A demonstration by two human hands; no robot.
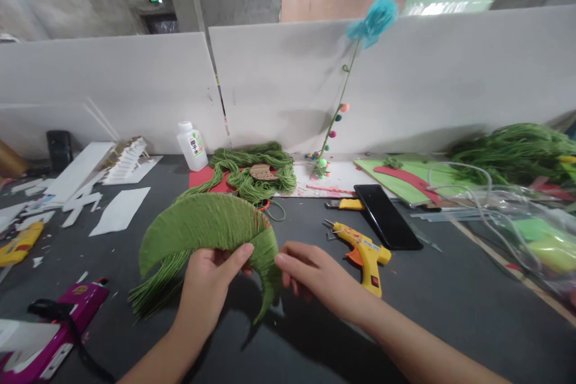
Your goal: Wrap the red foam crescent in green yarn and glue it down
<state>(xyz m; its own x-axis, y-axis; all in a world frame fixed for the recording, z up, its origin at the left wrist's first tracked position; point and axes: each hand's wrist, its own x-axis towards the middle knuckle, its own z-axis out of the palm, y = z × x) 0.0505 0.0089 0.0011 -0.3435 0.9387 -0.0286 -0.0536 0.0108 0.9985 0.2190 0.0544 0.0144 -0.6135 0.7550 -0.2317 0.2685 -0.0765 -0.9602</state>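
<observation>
A crescent shape wrapped in green yarn (202, 222) is held above the dark table, its narrow tip pointing down and toward me. My left hand (213, 282) grips its inner edge, thumb on the front face. At the right end, my right hand (310, 273) has its thumb and fingers pinched together against the crescent's outer edge; whether a yarn strand is between them is too small to tell. Small reddish patches show through the wrapping near the upper right. Behind the crescent lies a skein of green yarn (281, 168), with loose strands (157, 285) hanging below on the left.
Right of my hands lie a yellow glue gun (364, 252), a black phone (387, 216) and a yellow cutter (351, 204). A white bottle (192, 147) and a blue-topped pompom stem (342, 93) stand behind. Paper scraps and a purple device (67, 324) occupy the left; plastic bags (535, 240) the right.
</observation>
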